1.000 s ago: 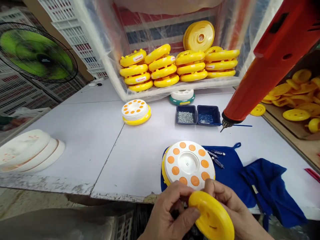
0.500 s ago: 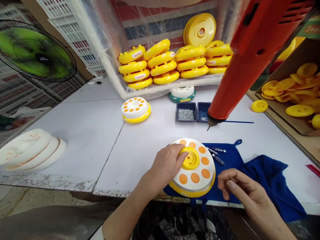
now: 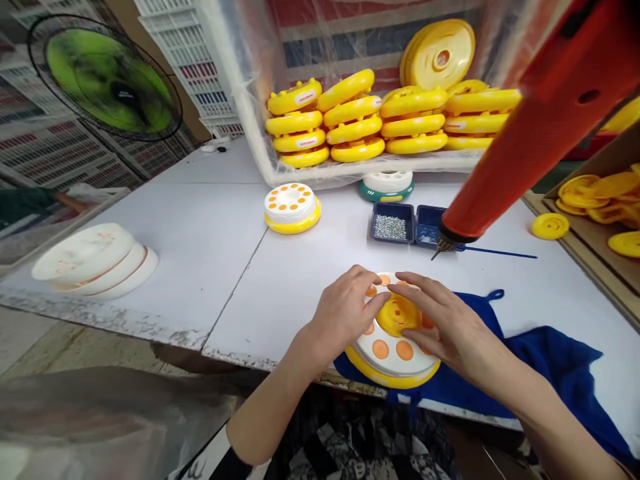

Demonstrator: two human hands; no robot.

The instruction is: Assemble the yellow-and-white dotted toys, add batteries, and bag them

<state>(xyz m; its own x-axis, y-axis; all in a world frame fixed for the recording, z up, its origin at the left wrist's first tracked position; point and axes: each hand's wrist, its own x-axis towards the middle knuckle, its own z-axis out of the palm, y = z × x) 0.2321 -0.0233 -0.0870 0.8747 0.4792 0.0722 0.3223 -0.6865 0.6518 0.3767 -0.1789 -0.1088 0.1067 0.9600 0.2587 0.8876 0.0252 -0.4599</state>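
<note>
Left hand (image 3: 345, 315) curled, right hand (image 3: 450, 325) spread, both laid on yellow plastic hub (image 3: 397, 315); grip cannot be told, hub partly hidden by fingers. Hub seated in white round housing (image 3: 385, 353), orange dots, on blue cloth (image 3: 545, 357). Red drill (image 3: 545, 140) cut off far right.

Red electric screwdriver (image 3: 520, 147) overhead, blue tray of screws (image 3: 391, 222), stacked yellow discs (image 3: 345, 117), green fan (image 3: 105, 77)

Left hand (image 3: 345, 313) cupped against a white, orange-dotted round casing (image 3: 387, 357), right hand's (image 3: 450, 320) fingers spread over its yellow hub (image 3: 397, 315); blue cloth (image 3: 550, 360) beneath, red electric drill (image 3: 525, 147) hanging above two dark-blue trays (image 3: 407, 225) on the worktop (image 3: 240, 267).
</note>
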